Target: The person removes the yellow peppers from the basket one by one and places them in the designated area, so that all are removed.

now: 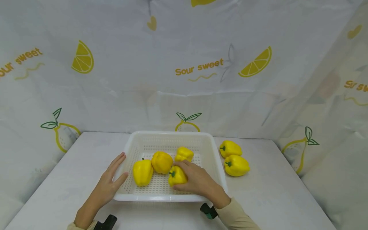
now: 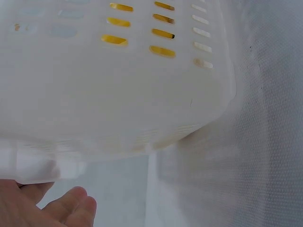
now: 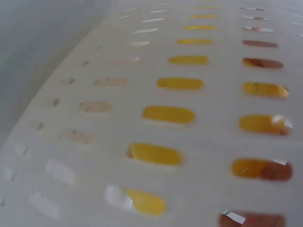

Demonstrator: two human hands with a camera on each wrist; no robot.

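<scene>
Judging by placement, the work is being rated partway: four yellow peppers (image 1: 142, 172) are being contained in the white basket (image 1: 161, 198), while two outside peppers (image 1: 237, 165) are being left on the table (image 1: 273, 195). One gripped pepper (image 1: 177, 176), glossy with a green stem, is being clamped inside the basket by the right hand (image 1: 199, 179)'s thumb and fingers. The left hand (image 1: 107, 182) is being held at the rim, thumb and fingers apart; contact cannot be confirmed.

"Sour sweet" print (image 1: 204, 66) on wht backdrop (image 1: 129, 105) ctr, "our sweet" (image 1: 28, 56) L, "sw" (image 1: 363, 87) R
</scene>
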